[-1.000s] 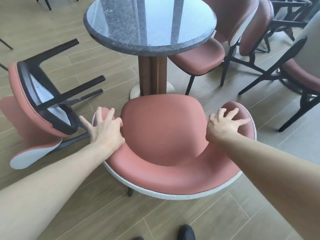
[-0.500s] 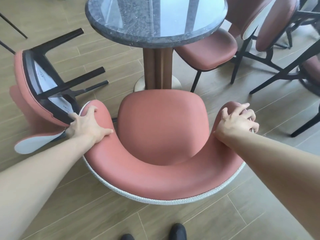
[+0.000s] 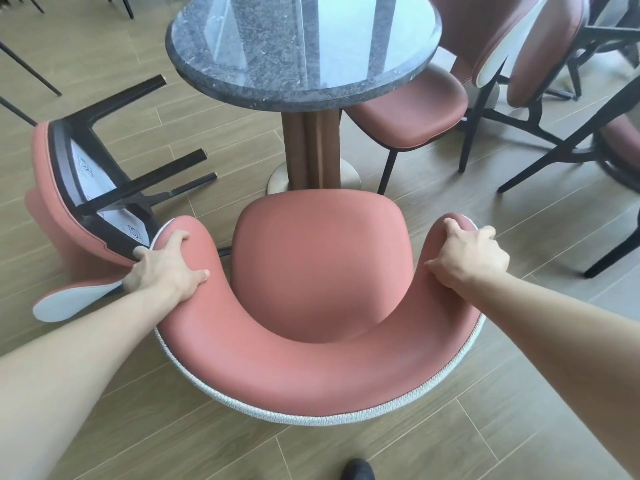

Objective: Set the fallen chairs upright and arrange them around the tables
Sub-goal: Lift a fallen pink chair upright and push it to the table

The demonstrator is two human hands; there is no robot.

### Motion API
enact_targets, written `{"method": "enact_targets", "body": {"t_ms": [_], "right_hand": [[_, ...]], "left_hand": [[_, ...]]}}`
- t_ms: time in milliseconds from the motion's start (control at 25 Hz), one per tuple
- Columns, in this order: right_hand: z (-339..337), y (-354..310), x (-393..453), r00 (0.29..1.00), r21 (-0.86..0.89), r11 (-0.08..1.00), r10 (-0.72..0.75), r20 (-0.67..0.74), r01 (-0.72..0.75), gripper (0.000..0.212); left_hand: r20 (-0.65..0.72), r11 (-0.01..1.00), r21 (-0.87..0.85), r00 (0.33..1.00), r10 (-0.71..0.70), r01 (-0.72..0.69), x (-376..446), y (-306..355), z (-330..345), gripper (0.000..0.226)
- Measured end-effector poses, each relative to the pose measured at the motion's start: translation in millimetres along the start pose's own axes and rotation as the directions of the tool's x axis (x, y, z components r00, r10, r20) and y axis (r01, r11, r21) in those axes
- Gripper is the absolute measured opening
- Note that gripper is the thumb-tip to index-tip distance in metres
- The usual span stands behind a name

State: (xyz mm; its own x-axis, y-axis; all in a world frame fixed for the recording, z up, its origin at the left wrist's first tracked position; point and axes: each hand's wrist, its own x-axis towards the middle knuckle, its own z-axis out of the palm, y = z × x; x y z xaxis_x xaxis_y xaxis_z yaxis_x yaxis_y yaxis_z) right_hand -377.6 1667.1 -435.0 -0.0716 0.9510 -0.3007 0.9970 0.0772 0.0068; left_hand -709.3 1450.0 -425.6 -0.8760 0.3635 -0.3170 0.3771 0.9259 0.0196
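A pink upholstered chair (image 3: 315, 271) with a curved wraparound back stands upright just in front of me, its seat facing the round dark stone table (image 3: 304, 46). My left hand (image 3: 166, 268) grips the left tip of the chair's back. My right hand (image 3: 467, 254) grips the right tip, fingers curled over the edge. To the left, another pink chair (image 3: 79, 188) lies on its side on the floor, black legs pointing right toward the table's pedestal.
An upright pink chair (image 3: 415, 109) stands at the table's right side. More chairs with black frames (image 3: 554, 81) crowd the far right. Thin black chair legs (image 3: 27, 71) show at the upper left. Wood-look floor (image 3: 519, 427) spreads around me; my shoe (image 3: 356, 470) shows at the bottom.
Both hands went from resting spread on the chair's back to gripping its two tips. The chair has shifted closer to the table's pedestal.
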Motion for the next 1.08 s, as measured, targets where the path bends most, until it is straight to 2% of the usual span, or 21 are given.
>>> {"method": "enact_targets", "body": {"t_ms": [360, 720, 1080], "right_hand": [[-22, 10, 31, 0.992, -0.027, 0.999, -0.033, 0.120, 0.036, 0.077], [-46, 23, 87, 0.993, -0.070, 0.995, -0.064, 0.103, 0.071, 0.081], [-46, 27, 112, 0.995, -0.068, 0.995, -0.067, 0.079, 0.072, 0.083]], "left_hand": [[-0.004, 0.997, -0.063, 0.999, -0.036, 0.036, -9, 19, 1, 0.076], [0.098, 0.997, -0.001, 0.992, -0.073, 0.074, -28, 65, 7, 0.082], [0.123, 0.996, 0.017, 0.988, -0.090, 0.089, -31, 86, 8, 0.084]]}}
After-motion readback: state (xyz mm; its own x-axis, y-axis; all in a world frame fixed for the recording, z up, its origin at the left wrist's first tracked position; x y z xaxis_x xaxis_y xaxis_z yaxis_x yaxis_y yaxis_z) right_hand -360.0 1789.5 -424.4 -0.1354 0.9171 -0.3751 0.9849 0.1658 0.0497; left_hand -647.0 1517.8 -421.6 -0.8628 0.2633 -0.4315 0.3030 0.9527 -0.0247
